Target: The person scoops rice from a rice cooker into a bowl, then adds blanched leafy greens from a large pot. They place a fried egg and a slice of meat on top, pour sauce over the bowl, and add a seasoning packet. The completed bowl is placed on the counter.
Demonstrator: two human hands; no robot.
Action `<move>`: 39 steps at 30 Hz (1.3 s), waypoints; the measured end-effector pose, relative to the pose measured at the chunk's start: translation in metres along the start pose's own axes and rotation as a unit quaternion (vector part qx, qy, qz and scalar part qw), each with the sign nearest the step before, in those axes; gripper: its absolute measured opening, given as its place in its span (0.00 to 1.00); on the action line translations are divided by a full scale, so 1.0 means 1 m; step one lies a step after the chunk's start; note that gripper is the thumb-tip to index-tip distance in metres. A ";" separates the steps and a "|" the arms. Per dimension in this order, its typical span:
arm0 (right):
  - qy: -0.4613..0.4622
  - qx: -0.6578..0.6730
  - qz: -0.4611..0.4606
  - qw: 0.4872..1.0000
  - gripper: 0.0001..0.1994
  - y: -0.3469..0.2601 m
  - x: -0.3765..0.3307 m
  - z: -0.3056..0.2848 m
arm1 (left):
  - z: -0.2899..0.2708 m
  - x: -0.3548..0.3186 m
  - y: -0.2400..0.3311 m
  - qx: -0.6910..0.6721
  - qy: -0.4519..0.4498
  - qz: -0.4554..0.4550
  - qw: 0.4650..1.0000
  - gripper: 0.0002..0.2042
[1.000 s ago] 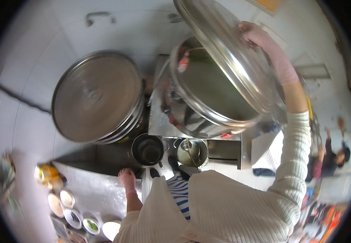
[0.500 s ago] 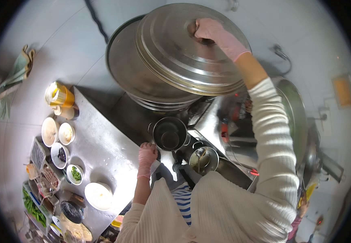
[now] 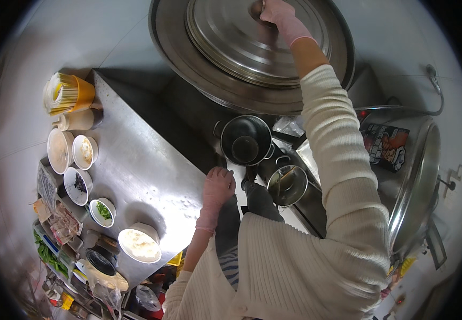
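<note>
At the top, my right hand [image 3: 283,20] in a pink glove grips the knob of a large round metal lid [image 3: 225,45]. The lid lies within the rim of a wide metal pan or steamer top [image 3: 173,56]. My left hand [image 3: 219,188], also in a pink glove, is closed at the corner of the steel counter [image 3: 151,154]; whatever its fingers may hold is hidden. Just beyond that hand stands a dark two-handled pot [image 3: 247,128]. Right of it is a smaller metal pot [image 3: 295,188] with a utensil inside.
Along the counter's left side are a yellow tub of sticks [image 3: 84,95], a squeeze bottle [image 3: 80,120], several white bowls of ingredients and a bowl of pale food [image 3: 140,242]. A large metal vessel [image 3: 408,197] and a black printed packet [image 3: 384,146] are at the right.
The lid, tilted and off to one side before, now lies flatter and more centred on the wide pan, my right hand still on its knob. The whole view has shifted.
</note>
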State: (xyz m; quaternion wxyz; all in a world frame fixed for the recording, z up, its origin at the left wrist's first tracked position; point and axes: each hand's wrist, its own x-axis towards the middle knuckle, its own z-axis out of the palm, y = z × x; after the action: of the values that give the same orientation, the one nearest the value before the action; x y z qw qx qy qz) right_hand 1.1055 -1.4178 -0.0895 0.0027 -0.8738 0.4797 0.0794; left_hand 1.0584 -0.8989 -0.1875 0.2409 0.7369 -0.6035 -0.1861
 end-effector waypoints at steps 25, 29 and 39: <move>0.051 0.378 0.456 0.804 0.11 0.115 -0.710 0.525 | 0.027 -0.032 0.017 0.116 0.101 0.070 0.986 0.06; 0.020 0.455 0.417 0.787 0.11 0.193 -0.709 0.676 | 0.037 -0.047 0.009 0.084 0.093 0.039 0.991 0.05; 0.000 0.692 0.416 0.590 0.31 0.231 -0.625 0.754 | 0.036 -0.055 -0.028 0.010 0.084 -0.032 0.996 0.11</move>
State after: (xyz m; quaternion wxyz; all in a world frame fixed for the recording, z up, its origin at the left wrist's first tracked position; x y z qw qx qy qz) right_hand 0.4792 -0.9580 -0.7287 0.5729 -0.3147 0.7014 -0.2841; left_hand 1.0493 -0.8452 -0.2340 0.2769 0.7713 -0.5593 -0.1253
